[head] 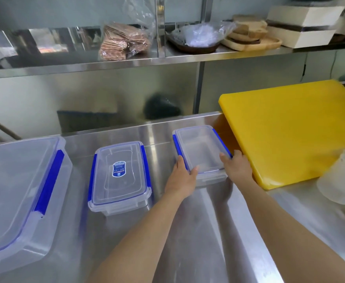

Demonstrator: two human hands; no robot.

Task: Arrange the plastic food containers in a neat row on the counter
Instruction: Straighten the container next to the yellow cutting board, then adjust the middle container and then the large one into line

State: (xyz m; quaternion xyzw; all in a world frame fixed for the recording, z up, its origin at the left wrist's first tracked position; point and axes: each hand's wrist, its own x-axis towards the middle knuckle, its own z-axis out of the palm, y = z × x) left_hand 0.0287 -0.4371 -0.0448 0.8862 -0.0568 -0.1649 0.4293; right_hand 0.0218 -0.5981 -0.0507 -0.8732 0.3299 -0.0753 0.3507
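Observation:
Three clear plastic containers with blue clip lids stand on the steel counter [188, 231]. The large container [18, 190] fills the left. A medium container [119, 177] with a blue label on its lid stands in the middle. The small container [201, 152] lies right of it, beside the yellow board. My left hand [182, 176] grips its near left corner, thumb on the lid. My right hand [237, 167] holds its near right edge. Both hands press against the small container, which rests on the counter.
A thick yellow cutting board [286, 129] lies at the right, close to the small container. A round translucent tub [341, 178] sits at the right edge. The shelf above [126, 64] carries bagged packets, wooden trays and a white box.

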